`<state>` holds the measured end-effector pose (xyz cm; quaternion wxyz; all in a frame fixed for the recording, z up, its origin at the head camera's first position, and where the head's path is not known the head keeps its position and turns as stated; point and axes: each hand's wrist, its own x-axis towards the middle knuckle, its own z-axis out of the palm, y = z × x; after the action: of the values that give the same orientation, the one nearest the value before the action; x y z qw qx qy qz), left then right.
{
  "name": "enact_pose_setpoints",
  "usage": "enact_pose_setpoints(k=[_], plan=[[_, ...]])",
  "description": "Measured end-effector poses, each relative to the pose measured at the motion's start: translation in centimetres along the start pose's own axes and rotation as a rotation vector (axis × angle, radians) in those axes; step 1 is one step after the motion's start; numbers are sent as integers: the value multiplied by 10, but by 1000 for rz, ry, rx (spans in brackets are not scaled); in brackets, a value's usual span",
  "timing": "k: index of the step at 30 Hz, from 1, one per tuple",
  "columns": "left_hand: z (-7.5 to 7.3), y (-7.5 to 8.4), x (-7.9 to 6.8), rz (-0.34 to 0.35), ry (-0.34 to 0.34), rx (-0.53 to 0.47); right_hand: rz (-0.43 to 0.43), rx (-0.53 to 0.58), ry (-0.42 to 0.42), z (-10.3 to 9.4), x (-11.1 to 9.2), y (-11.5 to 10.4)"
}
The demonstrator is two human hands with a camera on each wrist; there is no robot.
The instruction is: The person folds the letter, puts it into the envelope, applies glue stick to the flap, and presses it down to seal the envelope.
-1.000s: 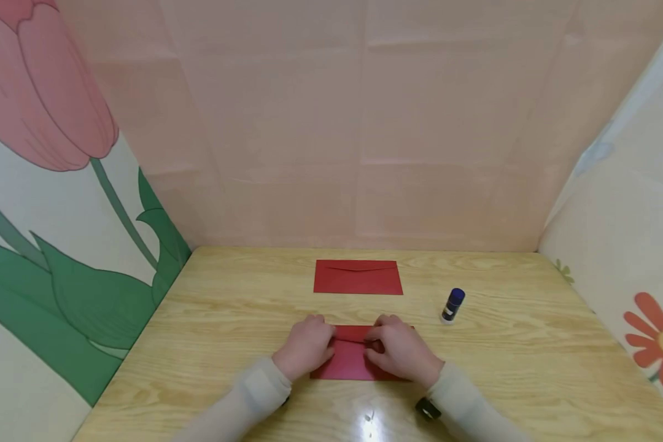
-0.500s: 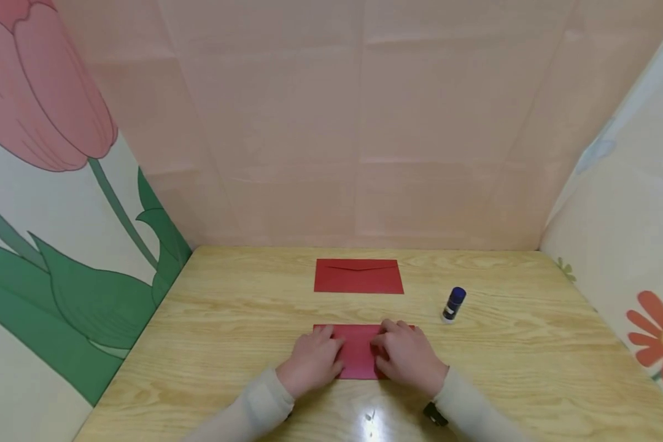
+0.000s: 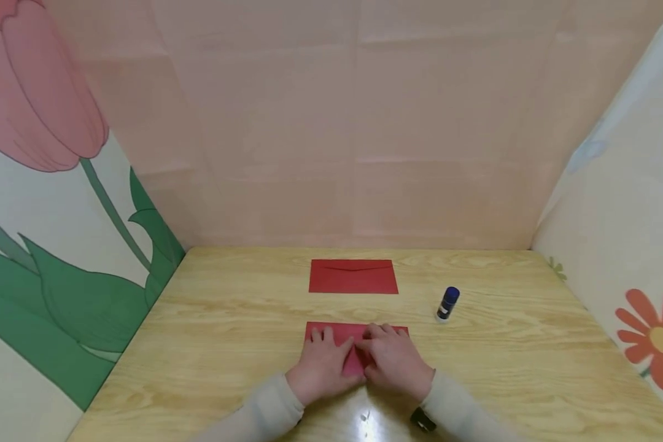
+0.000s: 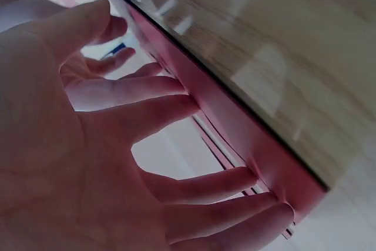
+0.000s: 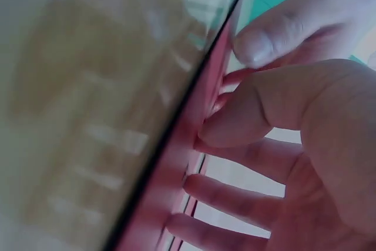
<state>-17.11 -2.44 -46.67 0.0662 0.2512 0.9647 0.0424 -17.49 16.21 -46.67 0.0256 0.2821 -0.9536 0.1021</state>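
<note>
A red envelope [image 3: 339, 333] lies flat on the table in front of me, with both hands on it. My left hand [image 3: 321, 365] has its fingers spread over the envelope's left half. In the left wrist view, the fingertips [image 4: 249, 176] press on the red paper. Close beside it, my right hand [image 3: 395, 359] rests on the right half, its fingers slightly bent. The right wrist view has its thumb and fingertips [image 5: 197, 185] touching the paper. Much of the near envelope's middle and near side is covered by the hands.
Behind it lies a second red envelope [image 3: 353, 281], flap line at its far side. A glue stick [image 3: 447, 304] with a dark blue cap stands to the right on the wooden table [image 3: 243, 307]. Printed cloths wall the back and sides.
The dark strip and flap line on the near envelope no longer show; its face looks evenly pinkish red. My left hand has spread its fingers and moved closer to the right one.
</note>
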Motion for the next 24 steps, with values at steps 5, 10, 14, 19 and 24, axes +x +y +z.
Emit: enact_pose_setpoints(k=[5, 10, 14, 19, 24], plan=[[2, 0, -5, -46, -2, -6, 63, -6, -24, -3, -2, -3], [3, -6, -11, -85, 11, -6, 96, -1, -38, -7, -8, -2], [4, -10, -12, -85, 22, 31, 122, -14, -44, -6, -10, -3], [4, -11, -13, -87, 13, 53, 247, 3, -103, -9, -11, -6], [-1, -14, -13, -89, -5, 48, 359, -79, -129, -13, -12, -4]])
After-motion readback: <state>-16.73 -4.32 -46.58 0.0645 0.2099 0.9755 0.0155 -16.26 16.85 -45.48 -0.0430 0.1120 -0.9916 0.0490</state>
